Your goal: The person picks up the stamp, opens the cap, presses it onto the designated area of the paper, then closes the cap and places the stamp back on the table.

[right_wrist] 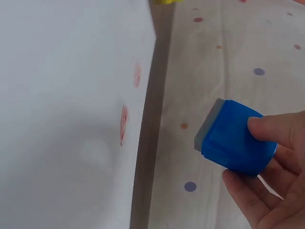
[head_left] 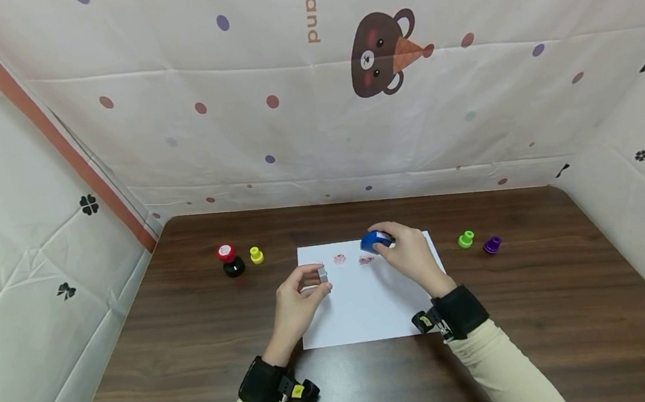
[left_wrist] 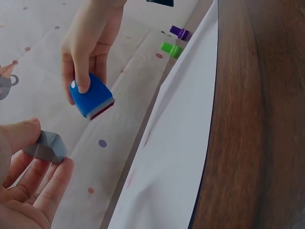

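Observation:
My right hand (head_left: 414, 258) grips a blue self-inking stamp (head_left: 374, 242) over the far right part of a white paper sheet (head_left: 365, 312). In the left wrist view, dark red shows on the stamp's face, which is uncovered. Thumb and fingers of my left hand (head_left: 298, 303) pinch a small grey stamp cap (left_wrist: 50, 147) above the sheet's left edge. Two red ink prints mark the paper near its far edge: a round one (head_left: 339, 259) on the left and a longer one (head_left: 366, 259) close to the blue stamp.
Left of the paper stand a red-topped stamp (head_left: 225, 252), a black round piece (head_left: 234, 267) against it, and a small yellow stamp (head_left: 256, 255). To the right are a green stamp (head_left: 466, 239) and a purple stamp (head_left: 492, 245). A patterned cloth (head_left: 291, 131) hangs behind the brown table (head_left: 573, 305).

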### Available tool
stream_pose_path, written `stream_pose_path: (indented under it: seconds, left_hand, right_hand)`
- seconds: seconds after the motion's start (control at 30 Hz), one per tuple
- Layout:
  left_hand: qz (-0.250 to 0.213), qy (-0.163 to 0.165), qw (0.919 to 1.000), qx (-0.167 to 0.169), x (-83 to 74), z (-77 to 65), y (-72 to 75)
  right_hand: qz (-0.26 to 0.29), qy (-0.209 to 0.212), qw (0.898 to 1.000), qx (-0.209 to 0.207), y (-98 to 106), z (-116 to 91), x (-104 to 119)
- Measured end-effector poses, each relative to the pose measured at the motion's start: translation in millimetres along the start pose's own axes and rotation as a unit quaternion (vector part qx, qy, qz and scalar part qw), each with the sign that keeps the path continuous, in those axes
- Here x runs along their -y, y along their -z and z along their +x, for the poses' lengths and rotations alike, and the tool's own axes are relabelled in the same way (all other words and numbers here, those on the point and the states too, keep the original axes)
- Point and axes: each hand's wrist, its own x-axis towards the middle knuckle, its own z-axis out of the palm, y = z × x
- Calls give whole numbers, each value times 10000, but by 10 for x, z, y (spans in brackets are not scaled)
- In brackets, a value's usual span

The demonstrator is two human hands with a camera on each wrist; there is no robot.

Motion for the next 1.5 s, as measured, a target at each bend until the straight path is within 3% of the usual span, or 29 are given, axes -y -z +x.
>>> stream_pose_path:
  seconds: [0.13, 0.23, 0.4, 0.53, 0.67, 0.8, 1.5]
  left_hand:
    - [-40, 46, 10000, 58, -14, -1, -39]
    - [-79, 116, 9998, 102, -16, 2, -69]
    - [-167, 140, 9995, 210, -39, 2, -114]
    - [-121, 86, 9995, 294, -49, -7, -147]
    - [-28, 20, 9993, 385, -54, -19, -169]
    - [-19, 39, 9989, 459, -72, -31, -182]
    - [-229, -253, 9982, 501, -100, -93, -234]
  right_hand:
    - [602, -471, 9971, -65, 35, -100, 6]
    - [1104, -1034, 9885, 54, 59, -172, 29]
    - [2005, -2014, 9579, 418, 45, -265, 86]
    - [2631, -2341, 9337, 647, -10, -333, 124]
    - [3133, -2372, 9157, 837, -62, -401, 144]
    - [3368, -2299, 9079, 967, -102, -448, 158]
    - [3827, -2228, 8912, 984, -187, -548, 212]
